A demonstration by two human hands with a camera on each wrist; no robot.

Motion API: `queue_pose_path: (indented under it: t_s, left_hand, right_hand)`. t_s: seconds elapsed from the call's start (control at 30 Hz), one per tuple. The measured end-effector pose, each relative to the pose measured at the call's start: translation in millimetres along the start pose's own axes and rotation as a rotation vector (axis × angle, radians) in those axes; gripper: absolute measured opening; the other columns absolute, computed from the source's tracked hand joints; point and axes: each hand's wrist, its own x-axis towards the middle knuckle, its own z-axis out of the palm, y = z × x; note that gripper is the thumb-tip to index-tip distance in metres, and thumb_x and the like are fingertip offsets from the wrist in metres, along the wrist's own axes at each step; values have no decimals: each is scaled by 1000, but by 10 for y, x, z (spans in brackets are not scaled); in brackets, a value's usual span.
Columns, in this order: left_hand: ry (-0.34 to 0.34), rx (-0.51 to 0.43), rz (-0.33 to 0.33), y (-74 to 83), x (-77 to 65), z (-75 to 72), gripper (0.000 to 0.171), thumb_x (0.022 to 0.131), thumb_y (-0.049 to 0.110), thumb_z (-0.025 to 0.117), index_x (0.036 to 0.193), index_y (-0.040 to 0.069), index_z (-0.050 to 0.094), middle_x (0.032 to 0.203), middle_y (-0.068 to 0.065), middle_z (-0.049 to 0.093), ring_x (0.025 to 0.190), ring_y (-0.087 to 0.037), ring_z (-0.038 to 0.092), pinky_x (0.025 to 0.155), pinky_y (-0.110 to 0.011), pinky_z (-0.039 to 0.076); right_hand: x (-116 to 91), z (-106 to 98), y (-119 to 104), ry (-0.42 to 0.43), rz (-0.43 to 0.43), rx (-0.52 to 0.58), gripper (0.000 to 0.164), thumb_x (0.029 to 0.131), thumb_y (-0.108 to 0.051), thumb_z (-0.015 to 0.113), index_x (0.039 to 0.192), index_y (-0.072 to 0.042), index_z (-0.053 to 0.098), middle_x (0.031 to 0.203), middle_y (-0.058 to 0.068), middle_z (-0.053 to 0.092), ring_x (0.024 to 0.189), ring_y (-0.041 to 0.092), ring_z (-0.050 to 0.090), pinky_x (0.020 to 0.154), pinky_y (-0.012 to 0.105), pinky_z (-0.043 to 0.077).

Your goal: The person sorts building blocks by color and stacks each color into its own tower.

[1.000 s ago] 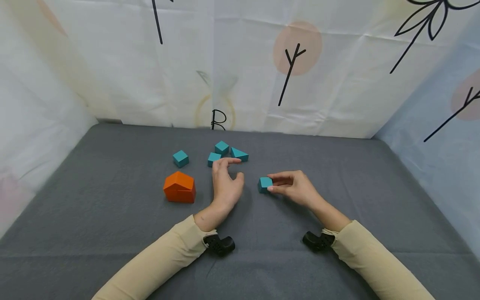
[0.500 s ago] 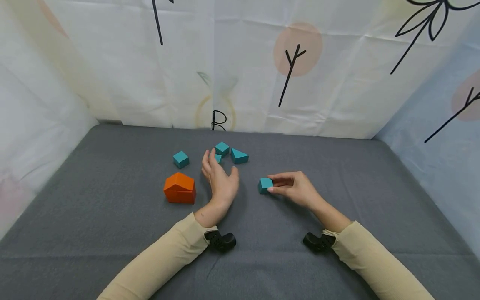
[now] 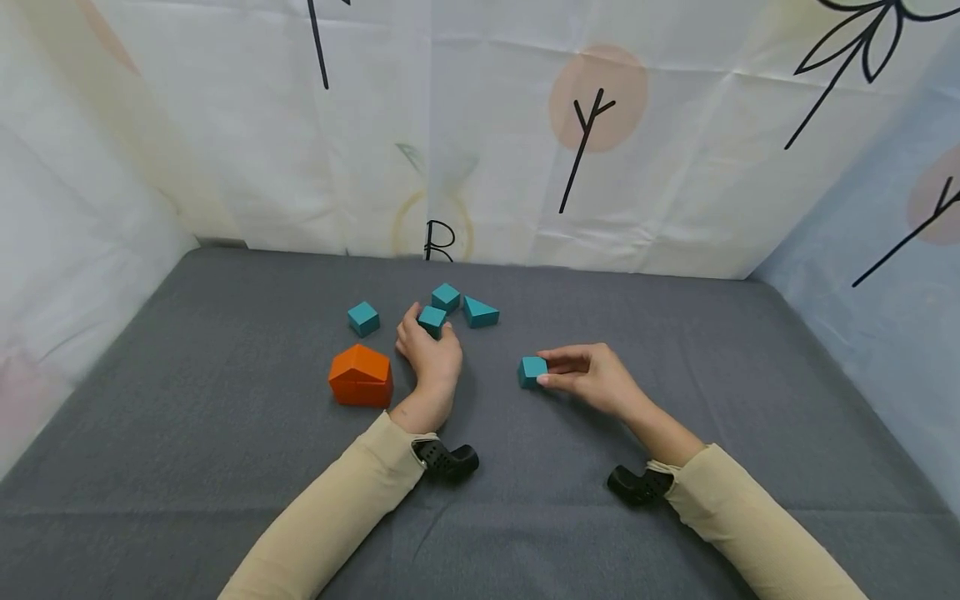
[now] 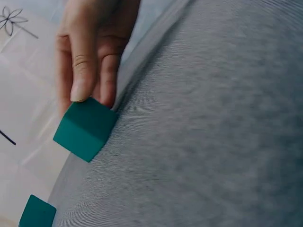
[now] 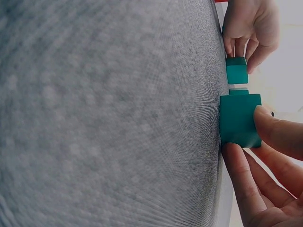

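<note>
My left hand (image 3: 429, 358) holds a teal cube (image 3: 432, 320) between thumb and fingers, left of centre in the head view. In the left wrist view the thumb lies on an edge of that cube (image 4: 86, 128). My right hand (image 3: 596, 377) pinches a second teal cube (image 3: 532, 372) by its right side, low over the table. Close up in the right wrist view, that cube (image 5: 240, 118) sits between thumb and fingertips. Just behind the left hand's cube are another teal cube (image 3: 446, 297) and a teal triangular block (image 3: 480, 313).
An orange house-shaped block pair (image 3: 360, 379) stands left of my left hand. Behind it lies a single teal cube (image 3: 363, 318). Grey cloth (image 3: 525, 517) covers the table, and a white printed curtain (image 3: 495, 167) hangs along its back edge.
My left hand has shifted slightly left and its spread fingers have closed around the teal cube. The right hand keeps its pinch on its cube in the same place.
</note>
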Motion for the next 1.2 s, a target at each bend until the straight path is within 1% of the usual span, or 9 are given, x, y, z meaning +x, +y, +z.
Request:
queue_pose_path:
  t_s: [0.13, 0.33, 0.43, 0.77, 0.97, 1.07, 1.2]
  left_hand:
    - [25, -8, -6, -10, 27, 19, 47, 95, 3, 56, 140, 4, 43, 144, -16, 35, 137, -33, 24, 116, -44, 24]
    - [59, -15, 23, -53, 26, 34, 40, 94, 0, 56, 133, 4, 52, 138, -17, 41, 134, -32, 31, 116, -43, 25]
    - [59, -7, 31, -60, 20, 32, 40, 93, -1, 57, 133, 3, 52, 137, -18, 42, 133, -33, 32, 116, -43, 26]
    - [41, -11, 8, -56, 22, 10, 41, 93, -1, 58, 133, 5, 53, 137, -16, 42, 134, -31, 34, 116, -42, 26]
    - [-1, -31, -4, -59, -4, -12, 41, 93, -1, 58, 134, 6, 53, 138, -15, 41, 132, -30, 38, 114, -41, 31]
    - [-45, -35, -15, -28, -40, -25, 42, 93, -1, 58, 134, 7, 53, 140, -13, 40, 130, -29, 40, 112, -40, 35]
    - [-112, -25, -13, 16, -102, -51, 43, 93, -1, 59, 134, 8, 53, 140, -14, 41, 128, -31, 42, 109, -41, 38]
  right_hand:
    - [-6, -3, -8, 3, 8, 10, 37, 86, -10, 71, 120, 4, 65, 110, 22, 69, 96, 30, 68, 73, 23, 57]
    - [-15, -3, -17, 7, 13, 13, 37, 86, -11, 72, 120, 3, 65, 110, 21, 69, 95, 28, 68, 71, 22, 56]
    - [-20, -5, -19, 9, 15, 7, 37, 86, -11, 72, 120, 3, 65, 109, 21, 69, 94, 27, 68, 70, 22, 56]
    - [-14, -2, -8, 4, 7, 9, 38, 86, -12, 72, 120, 3, 65, 107, 21, 70, 94, 27, 68, 68, 23, 55]
    - [-12, -1, -6, 0, 2, 9, 37, 86, -11, 72, 120, 3, 65, 105, 20, 70, 92, 26, 69, 67, 22, 55]
    - [-9, 0, -7, 0, -2, 9, 37, 86, -11, 72, 120, 3, 65, 105, 20, 70, 92, 26, 69, 69, 22, 55]
    - [-2, 2, -13, 1, 2, 6, 37, 86, -11, 72, 119, 3, 65, 107, 20, 70, 93, 25, 68, 70, 22, 56]
